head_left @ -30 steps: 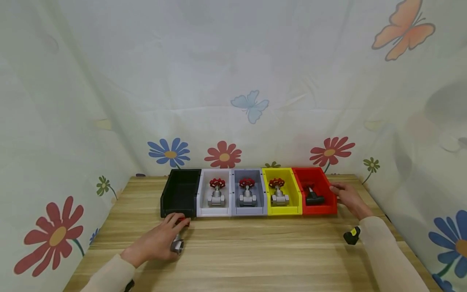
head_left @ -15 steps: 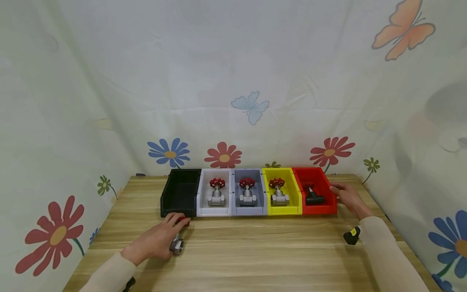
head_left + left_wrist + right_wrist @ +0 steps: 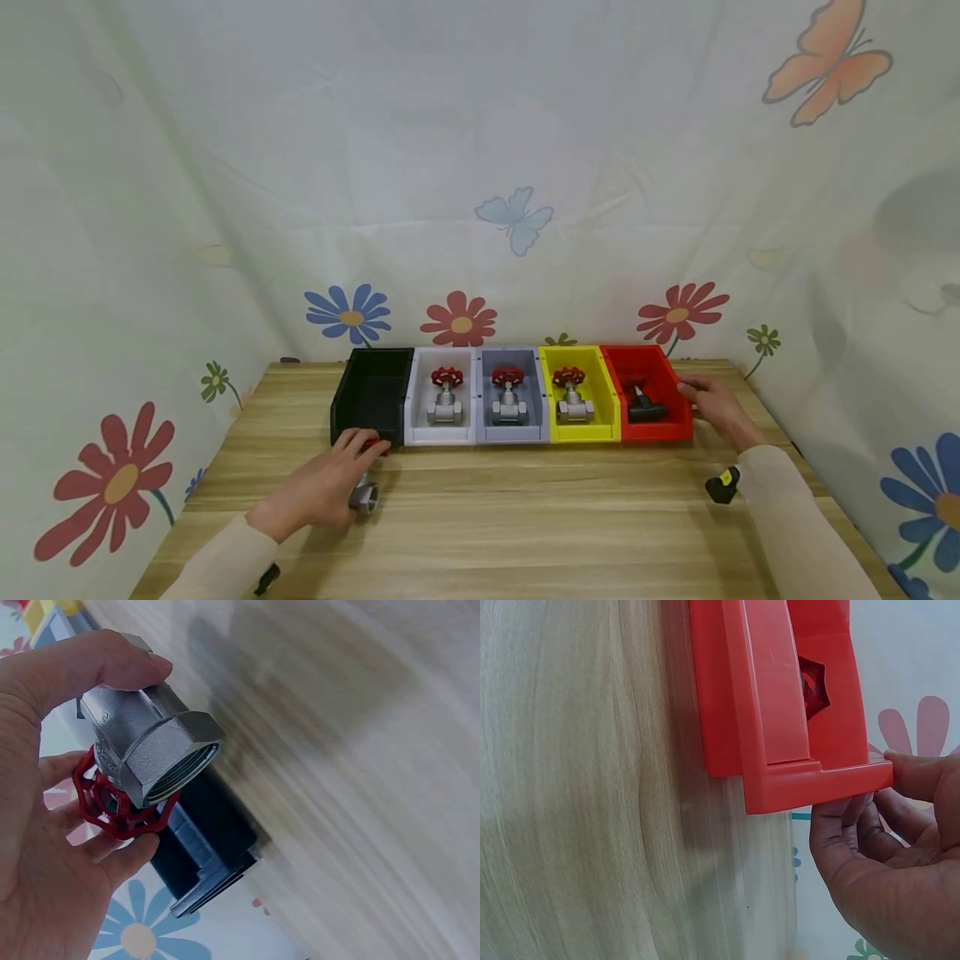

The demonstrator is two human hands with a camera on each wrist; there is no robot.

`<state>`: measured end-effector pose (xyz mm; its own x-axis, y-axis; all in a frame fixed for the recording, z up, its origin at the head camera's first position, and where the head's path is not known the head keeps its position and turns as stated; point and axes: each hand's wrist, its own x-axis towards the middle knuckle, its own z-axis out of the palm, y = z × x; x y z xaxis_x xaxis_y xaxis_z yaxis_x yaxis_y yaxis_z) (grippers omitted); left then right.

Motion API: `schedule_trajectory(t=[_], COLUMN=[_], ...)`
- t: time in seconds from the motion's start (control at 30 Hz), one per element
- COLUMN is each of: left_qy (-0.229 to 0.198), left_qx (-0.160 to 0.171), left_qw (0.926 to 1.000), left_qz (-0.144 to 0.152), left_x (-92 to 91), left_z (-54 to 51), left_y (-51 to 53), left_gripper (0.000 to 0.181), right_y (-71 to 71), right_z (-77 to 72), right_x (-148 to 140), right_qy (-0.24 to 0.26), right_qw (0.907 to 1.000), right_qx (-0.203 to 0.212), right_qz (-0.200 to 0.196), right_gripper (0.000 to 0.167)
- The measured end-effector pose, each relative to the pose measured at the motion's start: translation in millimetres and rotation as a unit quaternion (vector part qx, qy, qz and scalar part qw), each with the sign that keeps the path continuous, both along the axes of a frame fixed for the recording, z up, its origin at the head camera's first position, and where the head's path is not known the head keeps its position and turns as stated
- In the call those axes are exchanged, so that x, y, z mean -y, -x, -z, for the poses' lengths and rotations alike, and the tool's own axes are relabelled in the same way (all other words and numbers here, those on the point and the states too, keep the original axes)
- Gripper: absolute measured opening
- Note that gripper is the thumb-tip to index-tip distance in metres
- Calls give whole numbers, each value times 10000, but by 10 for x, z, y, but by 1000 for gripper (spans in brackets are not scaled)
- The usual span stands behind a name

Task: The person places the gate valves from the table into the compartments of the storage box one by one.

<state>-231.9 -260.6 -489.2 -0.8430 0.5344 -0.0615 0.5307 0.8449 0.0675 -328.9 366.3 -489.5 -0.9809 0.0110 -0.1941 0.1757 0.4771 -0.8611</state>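
My left hand (image 3: 318,487) holds a metal gate valve (image 3: 139,727) with a red handwheel (image 3: 120,802), just in front of the black bin (image 3: 375,375). In the left wrist view the thumb lies across the steel body, with the fingers behind and around the wheel. The black bin shows nothing inside. At the far right, my right hand (image 3: 720,410) pinches the side rim of the red bin (image 3: 769,697), thumb on the rim and fingers curled against its outer side. Inside the red bin lies a black valve-like fitting (image 3: 645,407) with a dark red wheel.
The bins stand side by side on the wood-grain table (image 3: 525,525). White (image 3: 441,435), grey-blue (image 3: 513,435) and yellow (image 3: 585,433) bins each hold a steel valve with a red handwheel. A flowered curtain (image 3: 510,283) closes off the back and both sides.
The left hand's fingers have shifted slightly up towards the black bin, covering more of the red handwheel. My right hand and the bins stay where they were.
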Motion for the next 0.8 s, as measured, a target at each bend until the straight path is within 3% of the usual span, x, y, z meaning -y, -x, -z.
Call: schedule_trajectory(t=[0.23,0.5,0.8], left_qy=[-130,-157,-305], left_qx=[-335,-575,-927], left_qw=[9993,9982,9951], left_qz=[81,-94,-166], left_x=[-2,0,7], left_z=[-165,-358,-469], left_y=[-10,17,96], left_gripper=[99,102,105], right_y=[-10,4,-11], right_z=[-5,7,6], right_x=[17,-4,8], right_qy=[86,57,60], right_qw=[9999,9999,9999], right_qx=[-84,-85,-124], right_qz=[9,21,-20], right_gripper=[55,56,56])
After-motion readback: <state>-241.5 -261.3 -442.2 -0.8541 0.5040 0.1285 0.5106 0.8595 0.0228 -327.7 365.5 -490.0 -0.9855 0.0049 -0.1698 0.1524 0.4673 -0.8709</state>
